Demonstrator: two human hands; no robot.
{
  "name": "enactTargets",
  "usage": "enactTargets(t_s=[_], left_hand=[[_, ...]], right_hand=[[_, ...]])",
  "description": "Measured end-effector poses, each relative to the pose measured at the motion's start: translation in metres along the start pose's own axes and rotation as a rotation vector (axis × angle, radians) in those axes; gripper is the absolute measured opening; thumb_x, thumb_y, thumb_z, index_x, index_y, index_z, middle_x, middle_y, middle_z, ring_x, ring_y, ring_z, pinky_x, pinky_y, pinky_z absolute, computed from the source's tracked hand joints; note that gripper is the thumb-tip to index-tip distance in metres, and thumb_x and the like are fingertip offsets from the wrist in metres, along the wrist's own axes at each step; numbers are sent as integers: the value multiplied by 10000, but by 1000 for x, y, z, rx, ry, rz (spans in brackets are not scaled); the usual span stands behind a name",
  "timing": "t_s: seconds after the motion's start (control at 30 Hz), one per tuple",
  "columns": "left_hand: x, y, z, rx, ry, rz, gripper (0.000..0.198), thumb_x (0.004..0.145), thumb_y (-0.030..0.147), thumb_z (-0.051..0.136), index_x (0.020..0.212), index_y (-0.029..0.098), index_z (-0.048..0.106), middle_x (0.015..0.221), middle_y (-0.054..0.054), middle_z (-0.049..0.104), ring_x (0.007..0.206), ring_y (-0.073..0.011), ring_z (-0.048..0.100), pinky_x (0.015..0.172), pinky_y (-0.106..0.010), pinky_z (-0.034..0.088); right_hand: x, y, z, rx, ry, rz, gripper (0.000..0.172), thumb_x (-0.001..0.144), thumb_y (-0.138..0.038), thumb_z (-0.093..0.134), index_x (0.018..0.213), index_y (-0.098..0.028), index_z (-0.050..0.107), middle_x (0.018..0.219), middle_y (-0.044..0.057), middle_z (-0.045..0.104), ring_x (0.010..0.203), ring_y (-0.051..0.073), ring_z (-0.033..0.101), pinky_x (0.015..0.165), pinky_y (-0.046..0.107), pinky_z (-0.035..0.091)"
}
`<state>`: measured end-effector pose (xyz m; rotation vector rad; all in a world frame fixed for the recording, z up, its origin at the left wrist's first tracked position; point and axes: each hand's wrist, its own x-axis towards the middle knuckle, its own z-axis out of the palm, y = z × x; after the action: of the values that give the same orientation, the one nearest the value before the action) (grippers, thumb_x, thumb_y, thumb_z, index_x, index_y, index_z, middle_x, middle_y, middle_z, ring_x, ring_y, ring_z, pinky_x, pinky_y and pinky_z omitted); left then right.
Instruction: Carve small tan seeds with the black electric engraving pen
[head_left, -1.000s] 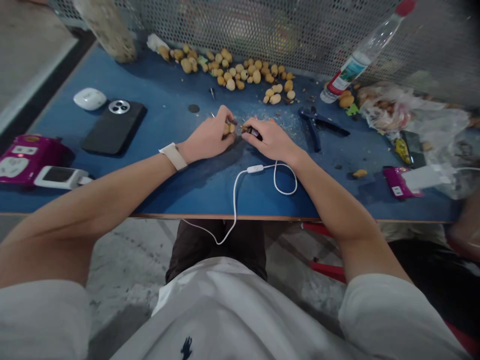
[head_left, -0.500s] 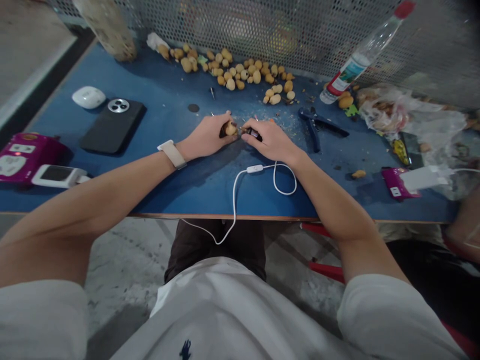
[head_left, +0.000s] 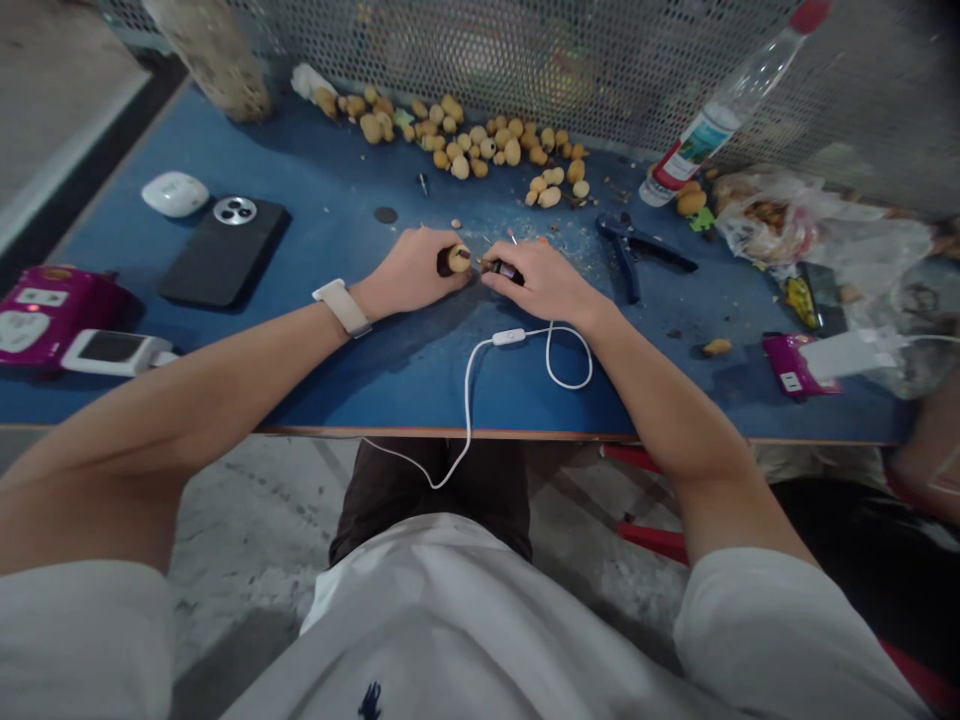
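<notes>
Fingers (head_left: 444, 247) of my left hand (head_left: 411, 275) curl narrowly around a small tan nut (head_left: 458, 258), pinching it at their tips, with a dark patch showing on its left side. Fingers (head_left: 499, 283) of my right hand (head_left: 544, 285) close just as firmly on a small dark-handled tool (head_left: 507, 269). Its thin tip seems to point left toward the nut, though it is too small to be sure.

The nut sits between my hands, held in the left and almost touching the tool's front end, so the two meet along a short left-to-right line across my body. The tool's long axis runs along that line, and my right hand is the one behind it.

Both forearms lie across the blue table (head_left: 525, 405). Pale shavings (head_left: 544, 225) scatter just ahead of my fingers, and a heap of tan nuts (head_left: 457, 130) lies farther ahead. Blue-handled pliers (head_left: 626, 250) sit ahead and to the right of my right hand, while a black phone (head_left: 223, 252) lies well left of my left hand. A white cable (head_left: 508, 337) loops just behind my hands.
</notes>
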<state>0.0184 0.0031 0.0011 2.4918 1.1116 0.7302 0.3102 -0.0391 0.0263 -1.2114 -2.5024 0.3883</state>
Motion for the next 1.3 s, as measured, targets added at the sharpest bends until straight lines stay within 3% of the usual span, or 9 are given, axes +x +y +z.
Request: enactTargets(t_s=[0.3, 0.43, 0.53, 0.63, 0.73, 0.8, 1.07, 1.2, 1.3], left_hand=[[-1, -2, 5, 4, 19, -2, 134, 1063, 410, 783, 1086, 278, 771, 979, -90, 829, 955, -349, 803, 887, -495, 626], [0, 7, 0, 58, 27, -29, 153, 1081, 361, 749, 981, 289, 658, 911, -75, 744, 913, -314, 742, 879, -503, 599], [-3, 20, -7, 47, -19, 76, 216, 1048, 350, 718, 906, 292, 566, 879, -86, 721, 855, -322, 729, 859, -513, 601], [-11, 40, -11, -34, -126, 295, 56, 1043, 304, 697, 1064, 261, 726, 1050, -120, 846, 966, -346, 811, 918, -488, 642], [-22, 59, -12, -57, -330, 444, 291, 1088, 251, 687, 1325, 266, 857, 1195, -109, 931, 986, -323, 854, 863, -416, 635], [-26, 66, -12, -26, -403, 497, 401, 1109, 243, 701, 1460, 282, 892, 1241, -94, 955, 993, -307, 875, 839, -375, 630], [-25, 60, -19, -14, -381, 603, 523, 1132, 178, 712, 1578, 279, 964, 1083, -70, 957, 844, -255, 844, 756, -342, 566], [-23, 71, -22, 95, -398, 587, 503, 1116, 165, 694, 1498, 285, 998, 995, -49, 941, 743, -245, 790, 670, -355, 481], [-23, 76, -20, 116, -388, 562, 443, 1104, 171, 702, 1389, 295, 1018, 1036, -39, 966, 754, -241, 803, 684, -348, 499]], right_hand=[[-2, -2, -5, -9, 0, 47, 465, 1271, -648, 578, 1398, -278, 829, 1206, 143, 893, 1129, 407, 794, 1044, 525, 579], [-3, 6, -6, -91, 38, 121, 418, 1254, -581, 603, 1433, -284, 836, 1310, 167, 916, 1198, 440, 811, 1026, 548, 603], [-4, 10, -5, -158, 30, 163, 380, 1223, -550, 657, 1410, -273, 837, 1425, 196, 903, 1311, 481, 804, 1069, 586, 619], [-3, 13, -4, -173, 15, 161, 356, 1204, -528, 682, 1381, -260, 833, 1483, 215, 860, 1339, 489, 793, 1078, 597, 629], [-3, 14, -2, -145, 14, 137, 378, 1216, -563, 671, 1394, -263, 818, 1486, 205, 827, 1288, 457, 785, 1057, 579, 641], [-2, 14, -1, -142, 6, 141, 398, 1230, -580, 659, 1420, -264, 808, 1485, 197, 815, 1281, 444, 782, 1060, 569, 646], [0, 5, -2, -172, -35, 195, 410, 1240, -533, 643, 1477, -234, 790, 1516, 213, 783, 1325, 464, 792, 1105, 593, 656], [0, 7, 0, -170, -22, 193, 404, 1239, -528, 648, 1492, -245, 785, 1512, 200, 780, 1326, 458, 787, 1115, 599, 659], [-1, 8, 1, -186, -26, 197, 425, 1238, -510, 646, 1534, -239, 783, 1548, 208, 771, 1350, 464, 780, 1138, 619, 661]])
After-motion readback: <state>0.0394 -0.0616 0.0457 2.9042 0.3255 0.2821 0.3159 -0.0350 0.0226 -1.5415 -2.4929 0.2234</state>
